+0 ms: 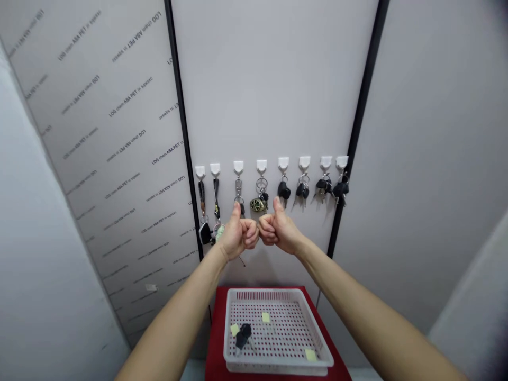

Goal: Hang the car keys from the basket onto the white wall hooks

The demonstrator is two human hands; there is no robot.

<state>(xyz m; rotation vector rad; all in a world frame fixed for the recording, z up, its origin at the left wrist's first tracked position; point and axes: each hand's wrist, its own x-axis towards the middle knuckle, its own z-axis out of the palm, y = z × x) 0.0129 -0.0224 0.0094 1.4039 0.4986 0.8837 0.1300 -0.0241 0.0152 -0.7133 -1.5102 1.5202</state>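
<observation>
My left hand [239, 233] and my right hand [280, 227] are raised side by side, knuckles nearly touching. Each is curled into a fist with its thumb pointing up, and no object shows in either. Behind them, several bunches of keys hang on a row of white wall hooks. A round bronze-coloured key fob [257, 205] hangs just above the gap between my hands. Black-headed keys [283, 189] are close to my right thumb. My left hand partly hides a keyring [238, 188] and a pale green charm [219, 233].
Below my hands, a white perforated plastic basket [278, 365] rests on a red surface [216, 338]. Inside it lie black-headed keys [243, 336] and small yellow paper notes [265, 317]. Two black strips [180, 95] run down the wall, and a printed panel [119, 132] stands on the left.
</observation>
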